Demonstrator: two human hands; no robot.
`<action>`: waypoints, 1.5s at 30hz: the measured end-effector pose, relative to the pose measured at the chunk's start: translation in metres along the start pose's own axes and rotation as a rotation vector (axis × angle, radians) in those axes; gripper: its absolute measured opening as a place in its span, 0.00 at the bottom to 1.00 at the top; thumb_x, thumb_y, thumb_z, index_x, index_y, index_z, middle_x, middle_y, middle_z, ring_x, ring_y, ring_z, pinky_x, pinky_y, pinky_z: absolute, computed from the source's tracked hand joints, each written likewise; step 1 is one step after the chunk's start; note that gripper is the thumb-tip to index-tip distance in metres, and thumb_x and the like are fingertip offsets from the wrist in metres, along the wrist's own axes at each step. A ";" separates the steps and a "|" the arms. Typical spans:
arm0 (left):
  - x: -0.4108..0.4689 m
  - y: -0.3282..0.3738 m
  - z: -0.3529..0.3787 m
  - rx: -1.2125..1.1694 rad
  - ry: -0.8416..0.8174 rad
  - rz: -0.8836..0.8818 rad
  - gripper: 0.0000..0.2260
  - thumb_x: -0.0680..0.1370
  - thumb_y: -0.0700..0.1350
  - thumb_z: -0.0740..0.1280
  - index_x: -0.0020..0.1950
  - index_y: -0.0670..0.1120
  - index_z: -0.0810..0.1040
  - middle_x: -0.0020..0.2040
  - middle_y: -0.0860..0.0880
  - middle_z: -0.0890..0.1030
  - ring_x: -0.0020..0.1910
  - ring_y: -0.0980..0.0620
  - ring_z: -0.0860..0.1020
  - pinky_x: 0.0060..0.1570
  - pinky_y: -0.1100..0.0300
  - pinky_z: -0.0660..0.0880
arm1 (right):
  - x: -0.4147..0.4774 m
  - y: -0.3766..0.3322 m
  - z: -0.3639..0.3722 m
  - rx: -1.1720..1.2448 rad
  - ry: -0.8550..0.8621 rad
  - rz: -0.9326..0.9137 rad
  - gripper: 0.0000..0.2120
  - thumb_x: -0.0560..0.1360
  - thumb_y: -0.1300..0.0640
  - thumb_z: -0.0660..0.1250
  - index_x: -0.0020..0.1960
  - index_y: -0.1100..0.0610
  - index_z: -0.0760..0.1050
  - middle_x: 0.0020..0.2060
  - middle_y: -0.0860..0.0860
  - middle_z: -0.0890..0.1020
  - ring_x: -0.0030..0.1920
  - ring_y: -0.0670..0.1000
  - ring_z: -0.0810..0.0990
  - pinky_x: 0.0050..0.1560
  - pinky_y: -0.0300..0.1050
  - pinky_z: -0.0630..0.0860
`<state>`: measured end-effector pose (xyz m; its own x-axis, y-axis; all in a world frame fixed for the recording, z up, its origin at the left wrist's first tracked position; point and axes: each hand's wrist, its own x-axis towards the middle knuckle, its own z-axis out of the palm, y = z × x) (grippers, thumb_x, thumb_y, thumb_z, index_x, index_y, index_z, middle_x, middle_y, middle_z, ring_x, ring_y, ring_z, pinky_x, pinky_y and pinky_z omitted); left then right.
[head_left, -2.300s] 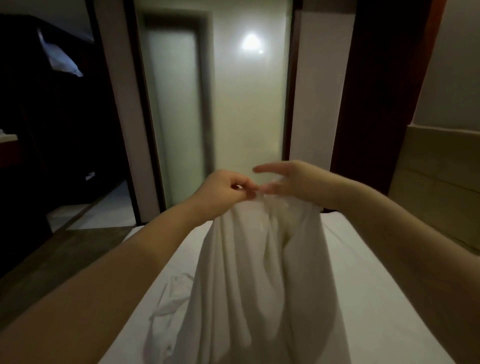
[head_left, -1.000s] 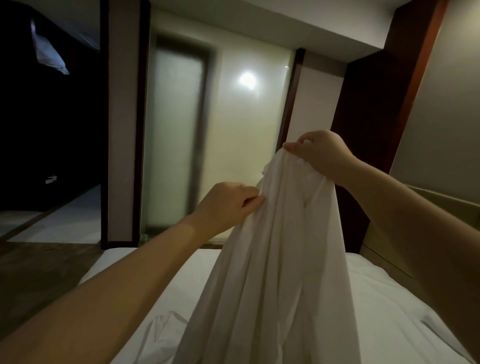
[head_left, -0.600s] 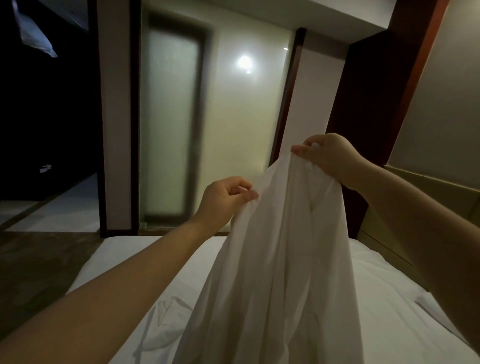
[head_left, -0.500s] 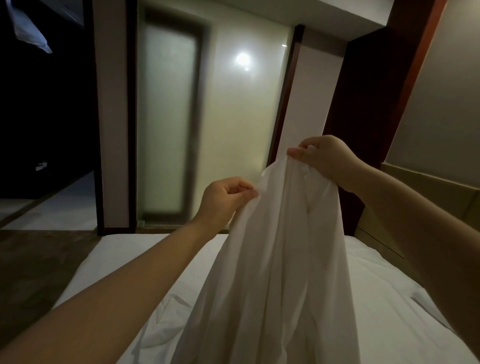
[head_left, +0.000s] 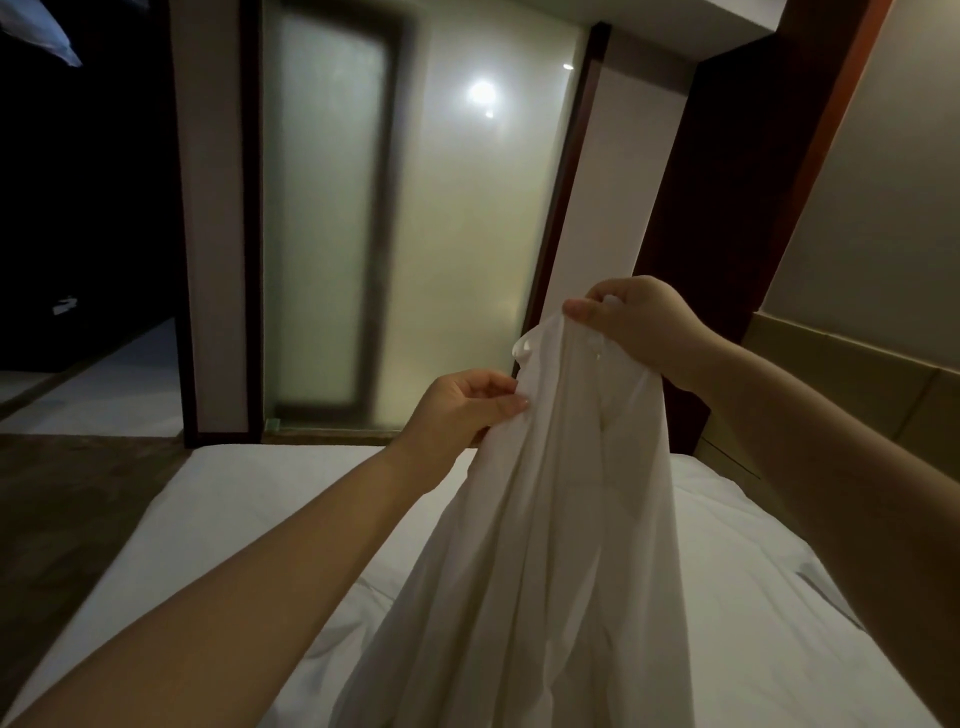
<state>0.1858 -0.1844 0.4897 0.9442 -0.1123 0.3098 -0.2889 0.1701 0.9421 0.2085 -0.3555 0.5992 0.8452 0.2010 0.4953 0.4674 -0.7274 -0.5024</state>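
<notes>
A white cloth (head_left: 545, 519), thin like a sheet or pillowcase, hangs in long folds above a white bed (head_left: 260, 519). My right hand (head_left: 634, 322) grips its top edge at the highest point, fingers curled round the bunched fabric. My left hand (head_left: 462, 405) pinches the cloth's left edge a little lower, thumb against fingers. A small fold sticks out between the two hands. The cloth's lower end runs out of view at the bottom.
A frosted glass door (head_left: 327, 218) and a glowing frosted panel (head_left: 483, 208) stand beyond the bed's far end. Dark wood trim (head_left: 727, 182) and a padded headboard wall (head_left: 841, 395) are on the right. Dark carpet (head_left: 57, 509) lies left of the bed.
My hands, first close together at the cloth's top, have separated: the right one lifted the edge higher and the left slid lower along it. Over the last half second both sank slightly.
</notes>
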 end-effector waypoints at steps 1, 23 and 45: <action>-0.001 0.001 -0.002 -0.010 -0.024 -0.010 0.03 0.74 0.37 0.69 0.42 0.45 0.79 0.37 0.51 0.81 0.37 0.53 0.79 0.40 0.60 0.78 | -0.001 0.000 0.001 0.002 -0.007 0.003 0.13 0.74 0.46 0.66 0.44 0.56 0.79 0.36 0.49 0.77 0.37 0.46 0.75 0.42 0.39 0.74; -0.026 0.026 -0.058 -0.148 0.327 -0.125 0.07 0.76 0.40 0.65 0.38 0.43 0.74 0.25 0.52 0.78 0.23 0.57 0.74 0.26 0.64 0.74 | 0.011 0.000 0.034 -0.174 -0.207 -0.109 0.12 0.74 0.45 0.68 0.41 0.54 0.77 0.35 0.48 0.75 0.36 0.45 0.72 0.34 0.38 0.68; -0.025 0.007 -0.022 0.494 0.013 0.146 0.07 0.76 0.38 0.67 0.40 0.48 0.78 0.31 0.58 0.77 0.33 0.63 0.74 0.37 0.73 0.70 | -0.037 0.006 0.066 0.061 -0.596 -0.071 0.16 0.73 0.43 0.68 0.38 0.57 0.76 0.28 0.46 0.71 0.31 0.45 0.69 0.34 0.38 0.66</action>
<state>0.1635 -0.1593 0.4854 0.8894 -0.1087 0.4439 -0.4551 -0.3001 0.8383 0.1972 -0.3241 0.5310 0.8028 0.5937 0.0549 0.5268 -0.6632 -0.5316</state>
